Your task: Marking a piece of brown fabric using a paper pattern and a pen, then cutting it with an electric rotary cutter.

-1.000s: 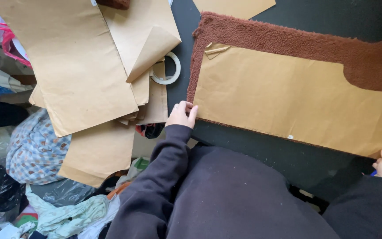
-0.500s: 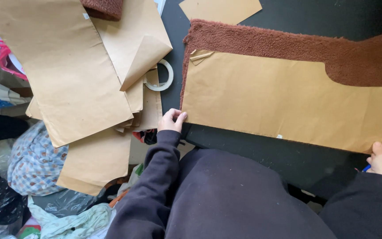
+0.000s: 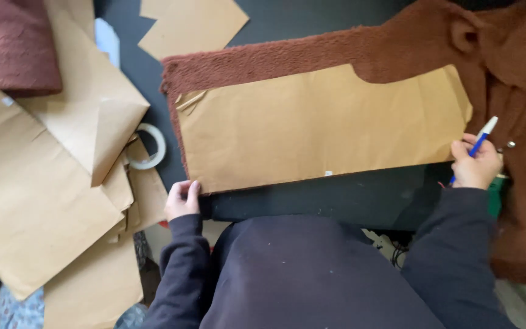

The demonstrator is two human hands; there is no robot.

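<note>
Left hand pinches the near-left corner of the brown paper pattern, which lies on the brown fleece fabric between both hands. Right hand grips a blue pen at its far-right edge.

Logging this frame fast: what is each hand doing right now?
Left hand: curled, fingers on the paper pattern corner; a grip cannot be told.
Right hand: closed, holding a blue pen.

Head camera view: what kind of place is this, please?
Probably a home sewing or pattern-cutting workspace. A brown paper pattern piece lies on fuzzy brown fabric on a dark table, more paper pieces are stacked beside it, and the right hand holds a pen.
</note>
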